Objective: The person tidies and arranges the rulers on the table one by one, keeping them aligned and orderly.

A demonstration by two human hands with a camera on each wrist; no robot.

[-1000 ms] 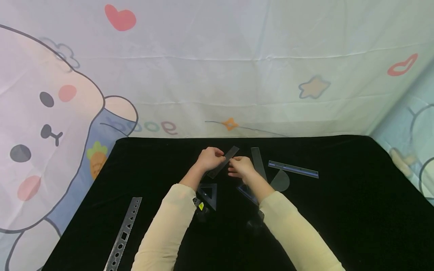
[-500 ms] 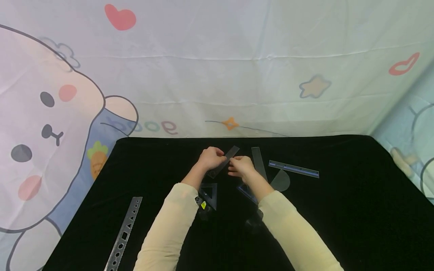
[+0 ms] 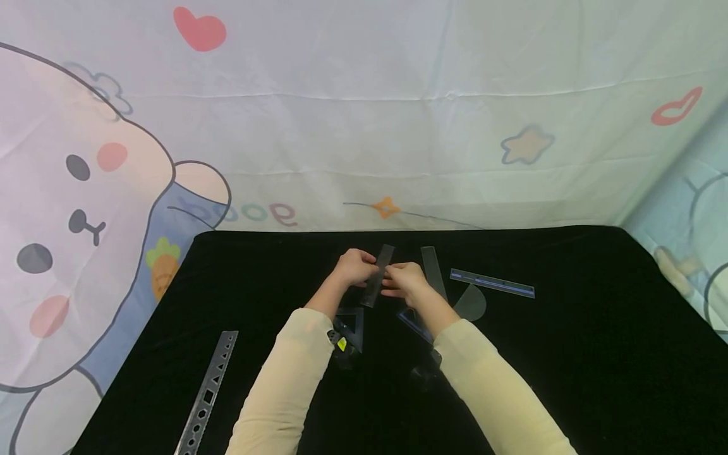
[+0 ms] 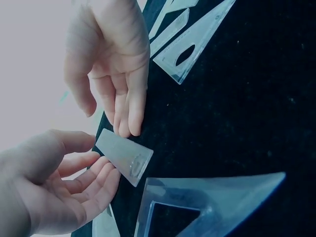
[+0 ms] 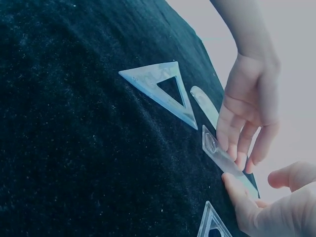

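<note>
A short clear ruler (image 3: 378, 278) stands between my two hands near the back of the table, one end toward me. My left hand (image 3: 354, 267) holds its left edge, with thumb and fingertips close together in the left wrist view. Fairly straight fingers of my right hand (image 3: 405, 278) touch the ruler's other edge; in the left wrist view its thumb stands apart from them. A triangular set square (image 3: 357, 325) lies in front of the left hand, and another set square (image 3: 415, 323) lies partly hidden beneath the right forearm.
Right of the hands lie a clear ruler (image 3: 433, 268), a blue-striped ruler (image 3: 491, 283) and a semicircular protractor (image 3: 472, 304). A long stencil ruler (image 3: 209, 392) with cut-out shapes lies at the left on the black cloth (image 3: 591, 366). A printed curtain (image 3: 364, 145) hangs behind.
The short ruler between my hands has turned from a slant to a steeper line, its near end swinging right and toward me. Both hands have stayed almost in place.
</note>
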